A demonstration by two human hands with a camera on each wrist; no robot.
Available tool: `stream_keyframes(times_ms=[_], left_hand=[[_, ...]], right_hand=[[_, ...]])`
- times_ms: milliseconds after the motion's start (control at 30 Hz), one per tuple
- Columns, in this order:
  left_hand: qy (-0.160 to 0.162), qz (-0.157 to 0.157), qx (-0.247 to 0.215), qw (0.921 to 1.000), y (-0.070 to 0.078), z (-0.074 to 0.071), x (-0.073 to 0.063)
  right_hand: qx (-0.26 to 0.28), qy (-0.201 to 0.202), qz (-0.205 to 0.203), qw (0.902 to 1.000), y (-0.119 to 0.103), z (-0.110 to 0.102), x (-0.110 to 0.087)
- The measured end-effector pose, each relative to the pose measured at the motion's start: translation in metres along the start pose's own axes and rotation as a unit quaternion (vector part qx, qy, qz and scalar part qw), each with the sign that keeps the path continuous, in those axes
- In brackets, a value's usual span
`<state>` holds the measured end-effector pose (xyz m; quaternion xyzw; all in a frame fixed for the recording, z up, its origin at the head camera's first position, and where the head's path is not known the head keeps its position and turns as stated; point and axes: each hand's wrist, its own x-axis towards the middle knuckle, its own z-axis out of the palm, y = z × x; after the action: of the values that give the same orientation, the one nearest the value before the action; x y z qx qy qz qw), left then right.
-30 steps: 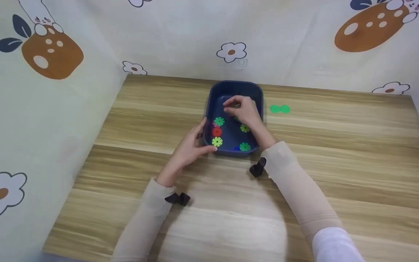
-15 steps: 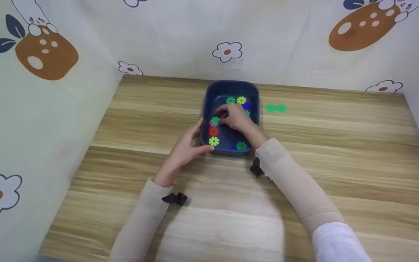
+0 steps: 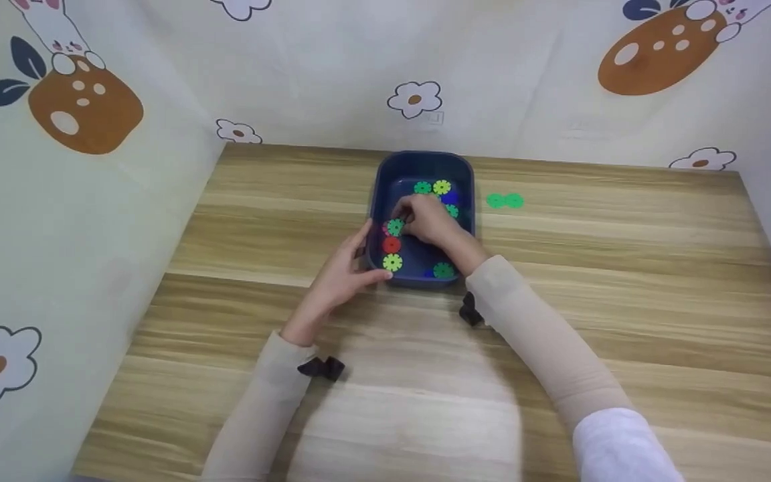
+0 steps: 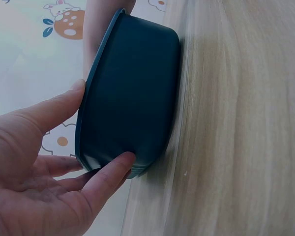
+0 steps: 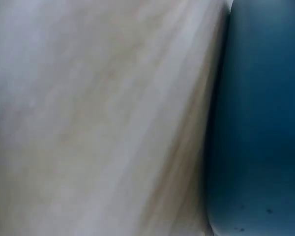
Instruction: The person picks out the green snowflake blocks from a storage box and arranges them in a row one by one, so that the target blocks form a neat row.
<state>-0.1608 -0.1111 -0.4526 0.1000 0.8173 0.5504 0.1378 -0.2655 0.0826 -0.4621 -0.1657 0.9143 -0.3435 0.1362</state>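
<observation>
A dark blue plastic bin (image 3: 378, 175) stands on the table with toothed snowflake discs in it. My left hand (image 3: 338, 273) steadies its near left corner, fingers straight. In the left wrist view the thumb (image 4: 64, 105) lies at the rim and the fingers against the bin's end. Inside the bin my right hand (image 3: 429, 219) has its fingers bent down, pinching the right edge of a green disc (image 3: 395, 228). A pink disc (image 3: 386, 229) peeks out beside it. Nearer me lie a red disc (image 3: 391, 245) and a yellow disc (image 3: 392, 262).
Farther inside lie a green disc (image 3: 422, 187), a yellow disc (image 3: 442, 187) and a blue disc (image 3: 450, 198). Another green disc (image 3: 444, 270) is in the near right corner. Two joined green discs (image 3: 504, 201) lie on the wooden table (image 3: 626, 268) right of the bin.
My right hand has moved from the middle of the bin toward the left and nearer me, down to the green disc. Discs at the far end are uncovered. The left hand stays at the corner.
</observation>
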Motion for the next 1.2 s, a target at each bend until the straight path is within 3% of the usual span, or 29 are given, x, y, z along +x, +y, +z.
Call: stream_keyframes(times_ms=[233,533,833,1200], left_hand=[[-0.001,-0.008,-0.007,0.9999,0.000,0.001,-0.001],[-0.001,-0.018,-0.002,0.9998,0.000,0.000,-0.001],[0.004,-0.010,0.005,0.9999,0.000,0.001,-0.001],[-0.003,-0.001,-0.022,0.9998,0.002,0.001,0.000]], right_hand=[[0.039,0.019,-0.007,0.9990,0.003,-0.002,-0.001],[0.083,0.016,-0.019,0.9962,0.005,-0.005,-0.004],[0.127,0.018,0.014,0.9916,0.002,-0.008,-0.007],[0.166,0.036,-0.004,0.9854,0.002,-0.012,-0.009]])
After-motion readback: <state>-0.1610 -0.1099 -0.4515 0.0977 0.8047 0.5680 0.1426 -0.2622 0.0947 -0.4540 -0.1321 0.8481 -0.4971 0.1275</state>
